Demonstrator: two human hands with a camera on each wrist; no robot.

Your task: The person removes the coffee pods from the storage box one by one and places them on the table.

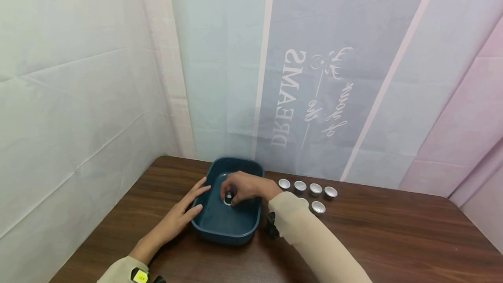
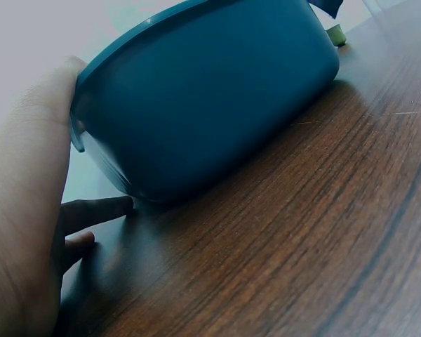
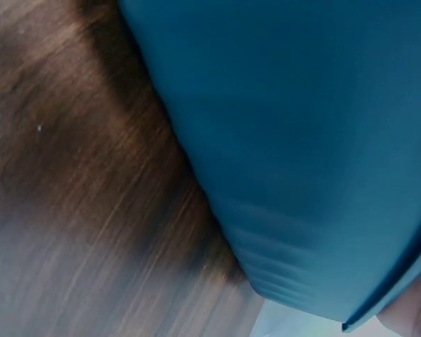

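A deep teal plastic basin (image 1: pixel 224 230) stands on the wooden table. Reaching over its right wall, my right hand (image 1: pixel 244 185) pinches a small dark coffee capsule (image 1: pixel 229 197) with a silver rim, low inside the basin. The capsule's rim faces down, right at the basin floor, and the fingers partly cover it. My left hand (image 1: pixel 184 211) rests along the left rim with its fingers spread and extended. In the left wrist view, that hand's thumb side lies at the rim, and other fingers reach down beside the basin wall (image 2: pixel 210 98).
To the right of the basin, several capsules with silver lids (image 1: pixel 315 188) stand in two rows, partly hidden by the right sleeve (image 1: pixel 294 217). A green capsule (image 2: pixel 337 35) shows behind the basin in the left wrist view. Printed fabric (image 1: pixel 306 99) hangs along the table's back edge.
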